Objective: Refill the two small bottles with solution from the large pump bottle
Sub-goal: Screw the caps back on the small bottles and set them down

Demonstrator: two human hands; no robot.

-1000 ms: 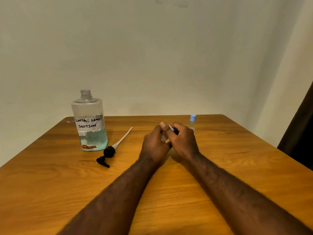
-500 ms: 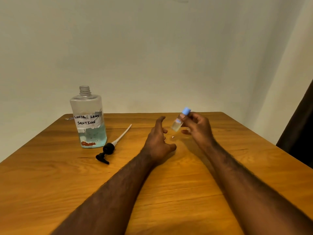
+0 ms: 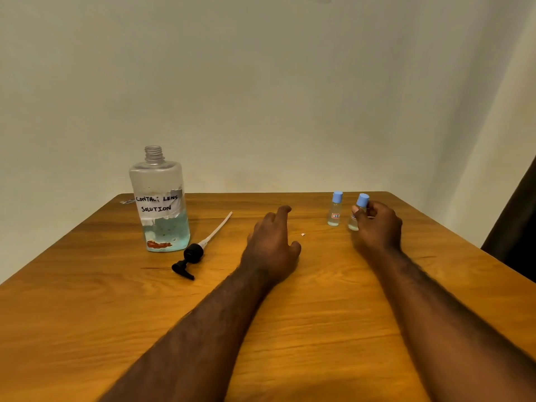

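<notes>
Bottle (image 3: 362, 200) now beside other bottle (image 3: 335, 210)

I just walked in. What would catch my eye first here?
The large open bottle, labelled contact lens solution, stands far left on the table, its black pump lying beside it. Far right, the right hand grips one small bottle beside the second small bottle, both blue-capped. The open left hand is midway.
</notes>
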